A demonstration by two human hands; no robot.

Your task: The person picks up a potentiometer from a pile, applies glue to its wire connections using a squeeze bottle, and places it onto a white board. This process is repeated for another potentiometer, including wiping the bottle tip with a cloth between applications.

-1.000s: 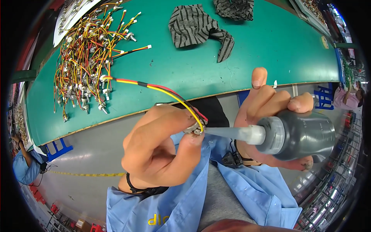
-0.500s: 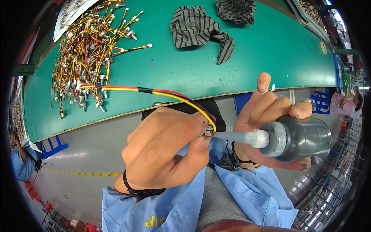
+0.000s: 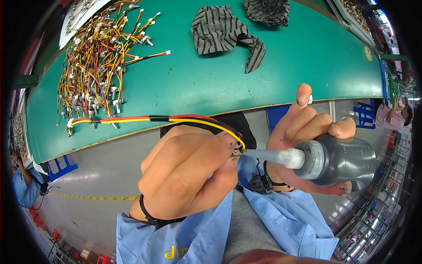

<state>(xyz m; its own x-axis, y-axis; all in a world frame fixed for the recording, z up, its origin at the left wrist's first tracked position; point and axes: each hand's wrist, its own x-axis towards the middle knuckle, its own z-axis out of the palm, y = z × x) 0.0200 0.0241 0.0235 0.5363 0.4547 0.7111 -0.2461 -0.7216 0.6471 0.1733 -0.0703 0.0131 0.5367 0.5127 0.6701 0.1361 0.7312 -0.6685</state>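
Pinched between the thumb and forefinger of my left hand (image 3: 187, 169) is a small wired potentiometer (image 3: 238, 151), its body mostly hidden by the fingertips. Red, black and yellow wires (image 3: 180, 119) arch from it leftward over the table edge to a white plug. My right hand (image 3: 292, 132) grips a squeeze bottle (image 3: 347, 160) of dark liquid, lying sideways, thumb below and fingers above, with the forefinger raised. The bottle's pale nozzle (image 3: 268, 155) points left, its tip at the wire ends on the potentiometer. Dark smudges mark the fingertips of both hands.
A heap of similar wired potentiometers (image 3: 94, 66) covers the left of the green table (image 3: 176, 83). Striped grey cloths (image 3: 217, 33) lie farther back. Trays of parts stand at the far corners. People sit off to either side, near blue stools (image 3: 365, 115).
The wires have swung lower and farther left, and their plug end has dropped toward the table edge. My left fingers have shifted slightly around the potentiometer. The bottle has hardly moved.
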